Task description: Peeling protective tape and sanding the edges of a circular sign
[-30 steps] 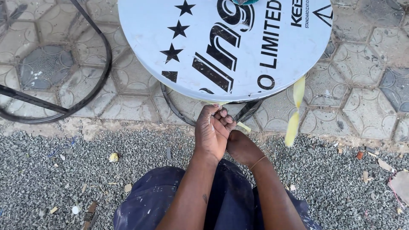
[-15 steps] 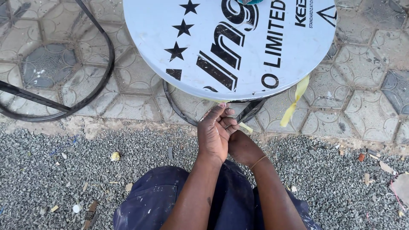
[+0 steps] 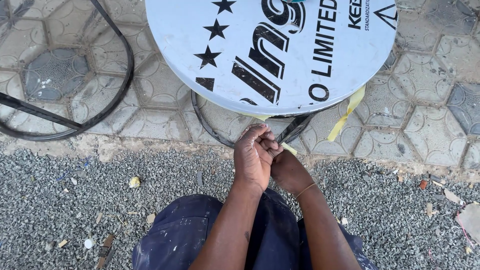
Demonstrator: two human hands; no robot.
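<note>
Fingers of your left hand (image 3: 256,156) curled tight, pinching yellow strap (image 3: 346,114) end just under near rim of round white sign disc (image 3: 280,50); right hand (image 3: 289,172) tucked against it from below, its grip hidden, cannot tell. Step looks like working strap at disc edge, by black metal ring frame (image 3: 210,122). Next move likely calls for steady pull along rim, both hands close, strap kept flat. Count: one disc, one strap, two black hoops – second hoop (image 3: 100,95) left on paving (image 3: 430,110), gravel (image 3: 75,210) beneath you

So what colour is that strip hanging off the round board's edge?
Yellow strip, clearest in the head view.
</note>
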